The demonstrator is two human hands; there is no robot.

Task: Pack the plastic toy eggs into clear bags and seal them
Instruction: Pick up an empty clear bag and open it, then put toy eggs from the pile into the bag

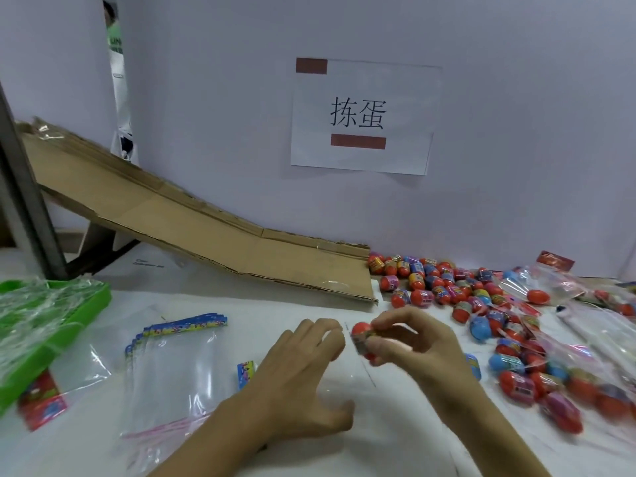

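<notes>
head view, forward-down (close), over table (282, 304)

Red toy egg (364, 340) above clear bag (347, 380), egg pile (481, 304) rightward
</notes>
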